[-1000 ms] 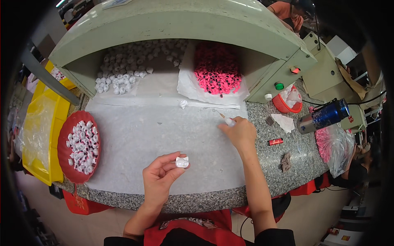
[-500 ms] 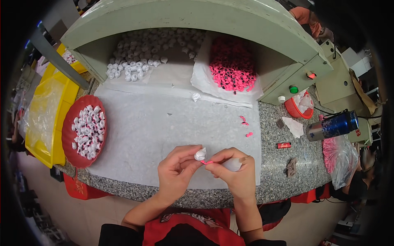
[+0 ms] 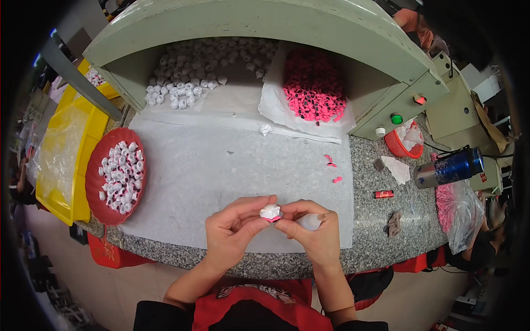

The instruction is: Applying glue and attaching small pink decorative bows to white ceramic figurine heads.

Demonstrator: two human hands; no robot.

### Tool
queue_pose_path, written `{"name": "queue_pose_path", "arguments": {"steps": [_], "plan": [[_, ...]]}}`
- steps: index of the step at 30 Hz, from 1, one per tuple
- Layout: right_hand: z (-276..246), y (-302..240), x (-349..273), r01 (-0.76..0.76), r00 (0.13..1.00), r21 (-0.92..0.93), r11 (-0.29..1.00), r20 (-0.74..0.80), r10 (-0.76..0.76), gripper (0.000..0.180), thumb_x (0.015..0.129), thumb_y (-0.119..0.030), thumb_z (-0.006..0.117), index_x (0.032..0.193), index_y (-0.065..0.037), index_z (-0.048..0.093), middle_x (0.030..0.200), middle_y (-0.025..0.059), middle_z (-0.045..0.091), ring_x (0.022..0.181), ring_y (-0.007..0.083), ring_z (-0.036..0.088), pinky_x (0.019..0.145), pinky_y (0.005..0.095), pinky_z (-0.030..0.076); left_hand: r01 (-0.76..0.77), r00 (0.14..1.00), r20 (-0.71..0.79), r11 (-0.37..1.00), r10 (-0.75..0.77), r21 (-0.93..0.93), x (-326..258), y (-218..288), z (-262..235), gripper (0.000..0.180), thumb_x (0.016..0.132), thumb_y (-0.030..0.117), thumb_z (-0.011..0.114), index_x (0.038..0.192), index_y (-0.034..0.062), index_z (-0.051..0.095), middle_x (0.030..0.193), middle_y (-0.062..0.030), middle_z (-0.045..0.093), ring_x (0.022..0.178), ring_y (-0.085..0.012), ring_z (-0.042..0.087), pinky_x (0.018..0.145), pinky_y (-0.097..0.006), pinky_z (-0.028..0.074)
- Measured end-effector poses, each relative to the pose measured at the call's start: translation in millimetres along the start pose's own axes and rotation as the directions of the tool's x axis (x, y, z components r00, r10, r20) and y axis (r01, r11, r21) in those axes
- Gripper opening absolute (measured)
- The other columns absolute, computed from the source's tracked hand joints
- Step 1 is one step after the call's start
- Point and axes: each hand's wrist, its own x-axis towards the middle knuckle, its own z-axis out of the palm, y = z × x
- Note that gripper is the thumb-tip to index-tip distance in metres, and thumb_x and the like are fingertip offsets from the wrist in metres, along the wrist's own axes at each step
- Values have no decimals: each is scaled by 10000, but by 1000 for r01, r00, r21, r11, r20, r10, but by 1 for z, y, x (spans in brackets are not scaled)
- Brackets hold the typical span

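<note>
Near the front of the paper, my left hand (image 3: 227, 226) pinches a small rounded white piece (image 3: 270, 211) between thumb and fingers. Along its lower side lies a small pink piece (image 3: 273, 219). My right hand (image 3: 321, 237) is closed, its thumb and finger tips at the right side of the two pieces, touching the pink one. A whitish translucent object (image 3: 311, 222) is tucked in the right hand against the palm; its kind cannot be made out. Other pink pieces (image 3: 330, 160) lie loose to the right, and a single white piece (image 3: 265, 129) lies farther back.
Under a green-grey metal hood (image 3: 265, 25) lie many white pieces (image 3: 185, 94) and a pink heap (image 3: 314, 91). At left stand a red dish (image 3: 95, 193) of joined pieces and a yellow tray (image 3: 83, 187). A blue bottle (image 3: 455, 166), red basket (image 3: 396, 146) and red cylinder (image 3: 383, 194) are at right.
The pink piece, which stuck out between the right fingertips, now lies against the white piece's lower side. My hands have come closer together, and the view has shifted slightly.
</note>
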Motion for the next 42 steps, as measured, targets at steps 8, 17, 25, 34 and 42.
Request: {"name": "queue_pose_path", "arguments": {"steps": [8,17,25,34,42], "plan": [[-6,4,1,171,985,-95,981,37,-168,151,662,54,687,801,12,642,740,54,601,686,86,542,604,201,410,-278,954,47,818,295,503,-1,-8,9,214,812,-71,512,1019,-43,560,1035,-170,562,917,-207,579,762,-271,488],[-7,8,3,205,979,-131,970,39,-201,93,689,16,685,773,2,647,715,45,609,652,85,550,579,204,426,-234,967,26,839,254,491,-2,-13,12,192,824,-63,497,1004,-39,559,1011,-165,563,906,-203,580,759,-270,485],[-13,12,12,213,975,-172,962,93,-200,92,684,14,687,765,-11,651,699,44,606,633,91,551,560,214,425,108,987,-124,993,-100,54,-1,-13,9,181,835,-7,532,1010,-34,573,985,-118,605,890,-153,586,772,-247,477],[-6,27,9,398,917,-108,911,87,-390,263,641,43,714,880,-3,613,849,76,584,680,105,543,598,202,438,341,924,-55,882,-378,-325,2,-7,1,250,832,21,557,1072,-43,527,933,-129,622,865,-146,604,744,-242,500],[-8,19,10,158,939,244,957,262,-222,184,684,40,693,845,6,611,815,72,592,707,140,589,594,250,493,-35,994,107,994,24,103,-9,-8,-10,245,786,-87,563,1025,-43,529,866,-138,630,812,-185,634,663,-239,521]]}}
